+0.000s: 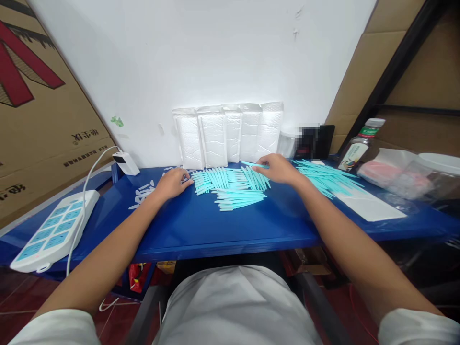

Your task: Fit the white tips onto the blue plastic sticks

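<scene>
Turquoise slim sticks point(241, 198) | right hand point(276, 168) pinching one | glossy table point(223, 231)

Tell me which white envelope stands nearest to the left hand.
The leftmost envelope; the others stand farther right in the row, farther from the left hand.

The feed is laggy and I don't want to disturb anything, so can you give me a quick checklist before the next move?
1. Right hand has a stick: ok, a teal stick sits between its fingertips.
2. Left hand off the teal bundles: cannot tell; its fingertips are right by their left end.
3. Front bundle evened up: not ok, its sticks fan out slightly.
4. Loose pile apart from the bundles: ok, it lies to the right, partly over a white sheet.
5. Padded envelopes standing: ok, they lean against the wall.
6. Cord clear of the left hand: ok, it crosses the power strip.
</scene>
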